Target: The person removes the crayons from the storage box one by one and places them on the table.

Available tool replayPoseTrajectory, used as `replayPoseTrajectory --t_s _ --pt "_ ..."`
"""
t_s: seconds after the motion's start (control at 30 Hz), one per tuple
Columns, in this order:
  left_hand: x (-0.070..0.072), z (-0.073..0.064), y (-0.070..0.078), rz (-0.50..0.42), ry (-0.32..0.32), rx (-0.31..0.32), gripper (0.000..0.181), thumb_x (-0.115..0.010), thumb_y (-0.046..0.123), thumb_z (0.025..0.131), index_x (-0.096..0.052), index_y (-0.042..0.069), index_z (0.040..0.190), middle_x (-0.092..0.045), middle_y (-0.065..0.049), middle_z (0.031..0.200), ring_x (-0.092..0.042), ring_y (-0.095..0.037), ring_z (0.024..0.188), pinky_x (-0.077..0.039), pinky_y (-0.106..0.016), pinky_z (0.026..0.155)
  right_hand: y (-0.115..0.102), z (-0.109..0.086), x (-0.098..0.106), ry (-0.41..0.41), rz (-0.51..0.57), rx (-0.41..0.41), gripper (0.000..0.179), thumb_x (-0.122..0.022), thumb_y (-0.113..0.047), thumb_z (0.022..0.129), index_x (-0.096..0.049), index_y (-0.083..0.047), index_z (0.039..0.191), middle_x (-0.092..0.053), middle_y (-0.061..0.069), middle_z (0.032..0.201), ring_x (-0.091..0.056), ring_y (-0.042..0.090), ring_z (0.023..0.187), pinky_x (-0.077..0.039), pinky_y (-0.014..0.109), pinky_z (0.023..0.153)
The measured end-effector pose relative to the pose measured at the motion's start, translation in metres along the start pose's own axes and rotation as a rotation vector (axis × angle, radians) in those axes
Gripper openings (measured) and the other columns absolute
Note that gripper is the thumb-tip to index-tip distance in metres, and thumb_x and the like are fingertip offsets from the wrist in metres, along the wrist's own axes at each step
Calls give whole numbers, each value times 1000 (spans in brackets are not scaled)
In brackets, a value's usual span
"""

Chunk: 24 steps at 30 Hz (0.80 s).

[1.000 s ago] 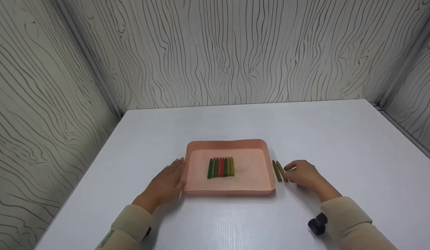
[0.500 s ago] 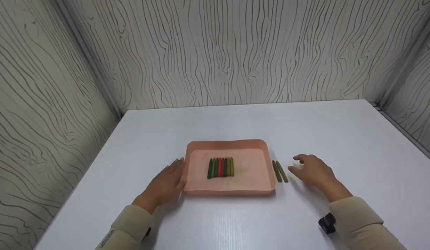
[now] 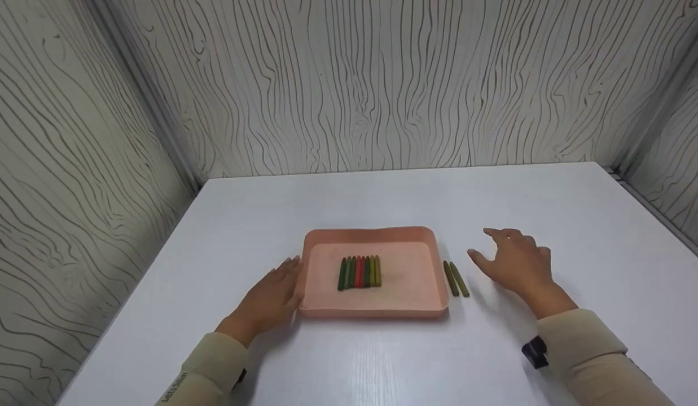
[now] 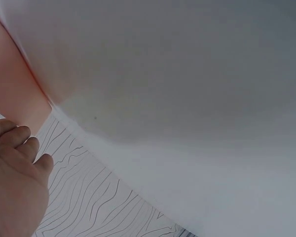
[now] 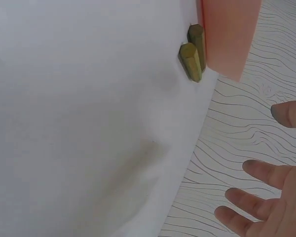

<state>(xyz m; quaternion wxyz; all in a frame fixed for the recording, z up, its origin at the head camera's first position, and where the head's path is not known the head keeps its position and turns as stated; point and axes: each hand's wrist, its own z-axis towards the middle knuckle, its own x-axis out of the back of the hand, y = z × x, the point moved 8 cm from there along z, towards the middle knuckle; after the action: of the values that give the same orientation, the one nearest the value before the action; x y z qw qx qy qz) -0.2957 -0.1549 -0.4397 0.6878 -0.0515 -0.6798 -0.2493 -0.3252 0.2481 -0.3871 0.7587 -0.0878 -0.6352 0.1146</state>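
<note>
A shallow pink tray (image 3: pixel 377 313) sits on the white table with a row of several crayons (image 3: pixel 360 272) lying side by side in it, in greens, red and yellowish green. My left hand (image 3: pixel 268 297) rests flat along the tray's left wall, its fingers straight. Two olive-green crayons (image 3: pixel 456 278) lie on the table just outside the tray's right wall; the right wrist view shows their blunt ends. To the right of them hovers my right hand (image 3: pixel 516 262), fingers and thumb spread and holding nothing.
The white table (image 3: pixel 360 361) reaches back to a wood-grain patterned wall (image 3: pixel 377 84), with similar panels at the left and right. A black device (image 3: pixel 535 352) is strapped under the right sleeve.
My right hand has let go of the outer olive-green crayon and moved right and away from it, its fingers spreading. The left hand and the tray stay where they were.
</note>
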Motion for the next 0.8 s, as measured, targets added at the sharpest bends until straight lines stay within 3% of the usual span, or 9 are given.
replayPoseTrajectory --t_s 0.4,0.8 --pt "0 1 -1 10 4 16 56 -38 31 102 -28 2 149 -26 -8 154 -20 -24 142 -19 -41 114 -46 14 15 80 11 74 66 -57 -48 89 -50 -2 136 -46 29 132 -43 50 116 -35 66 86" --pt "3 -1 2 -11 11 -9 56 -40 29 102 -28 0 149 -27 -10 154 -21 -27 141 -21 -44 113 -98 22 -4 37 78 141 62 -57 -42 88 -48 -7 139 -45 22 136 -42 44 120 -35 60 88"
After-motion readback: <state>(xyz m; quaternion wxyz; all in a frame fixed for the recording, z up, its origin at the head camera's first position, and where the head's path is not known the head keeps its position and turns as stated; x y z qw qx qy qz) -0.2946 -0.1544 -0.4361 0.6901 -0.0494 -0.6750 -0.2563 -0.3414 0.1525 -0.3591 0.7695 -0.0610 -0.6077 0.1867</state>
